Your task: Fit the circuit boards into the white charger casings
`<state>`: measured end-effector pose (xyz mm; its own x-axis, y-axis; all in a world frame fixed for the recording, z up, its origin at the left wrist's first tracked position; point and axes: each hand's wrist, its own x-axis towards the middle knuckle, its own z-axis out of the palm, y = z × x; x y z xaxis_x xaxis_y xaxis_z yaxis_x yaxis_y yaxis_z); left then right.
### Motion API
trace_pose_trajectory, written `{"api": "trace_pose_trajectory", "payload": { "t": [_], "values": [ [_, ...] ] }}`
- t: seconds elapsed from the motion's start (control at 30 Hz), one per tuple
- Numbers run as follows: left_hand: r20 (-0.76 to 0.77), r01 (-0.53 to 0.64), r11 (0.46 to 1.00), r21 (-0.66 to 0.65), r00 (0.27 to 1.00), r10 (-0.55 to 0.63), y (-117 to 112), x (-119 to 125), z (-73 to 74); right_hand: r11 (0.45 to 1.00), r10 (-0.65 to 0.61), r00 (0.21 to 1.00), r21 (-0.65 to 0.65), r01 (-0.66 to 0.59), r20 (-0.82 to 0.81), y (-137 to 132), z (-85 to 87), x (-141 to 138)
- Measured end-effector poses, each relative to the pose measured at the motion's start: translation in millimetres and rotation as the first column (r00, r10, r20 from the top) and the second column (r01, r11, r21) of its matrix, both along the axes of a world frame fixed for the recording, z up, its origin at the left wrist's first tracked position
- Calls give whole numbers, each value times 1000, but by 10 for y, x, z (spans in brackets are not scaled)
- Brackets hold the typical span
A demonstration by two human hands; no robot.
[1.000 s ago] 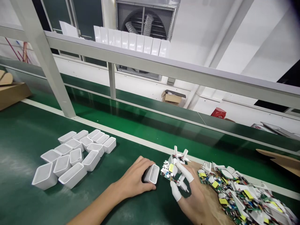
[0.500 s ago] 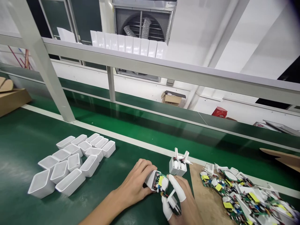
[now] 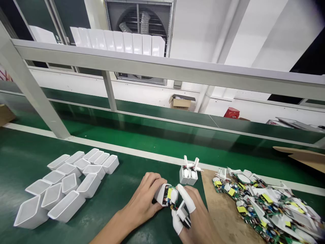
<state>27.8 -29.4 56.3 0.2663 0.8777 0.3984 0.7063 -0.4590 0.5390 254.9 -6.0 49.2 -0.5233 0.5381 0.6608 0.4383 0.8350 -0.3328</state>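
My left hand (image 3: 147,193) is closed around a white plastic case (image 3: 160,194), its open end facing right. A circuit board (image 3: 170,196) with a yellow label and a round white part sits partly inside that opening. Thumb and finger of my right hand (image 3: 190,210), both in white finger cots, pinch the board's outer end. A white plug piece (image 3: 182,211) joined to the board by wires lies between those fingers. Just beyond my hands stand two filled white cases (image 3: 188,175) with plug pieces sticking up.
At left, several open white cases (image 3: 67,206) are grouped on the green table (image 3: 101,206). A heap of circuit boards (image 3: 266,203) lies on brown cardboard (image 3: 215,210) at right. Behind runs a green belt (image 3: 142,137), with a metal rail (image 3: 157,64) above it.
The board has gone slightly further into the case, pushed by my right hand. My view has turned a little to the right. Both hands keep their grips.
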Motion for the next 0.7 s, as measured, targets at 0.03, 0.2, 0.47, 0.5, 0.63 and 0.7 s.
{"api": "trace_pose_trajectory", "payload": {
  "t": [0.03,0.2,0.47,0.5,0.63,0.7],
  "values": [
    [-2,0,1000,3,1000,0,1,1,-3,1000,2,1000,14,-2,5,-3,31,0],
    [-15,-8,1000,17,1000,8,0,7,-20,998,6,1000,59,-7,22,-6,111,1],
    [-26,-8,1000,19,1000,8,9,12,-19,996,38,999,81,-40,25,4,119,19],
    [-25,-6,1000,17,1000,7,8,15,-16,996,45,999,71,-46,28,3,117,23],
    [-12,6,1000,26,1000,-6,6,26,-17,999,48,999,24,-48,19,-1,99,42],
    [-8,10,1000,30,1000,-9,7,31,-24,999,42,999,15,-42,13,-4,92,51]
  ]
}}
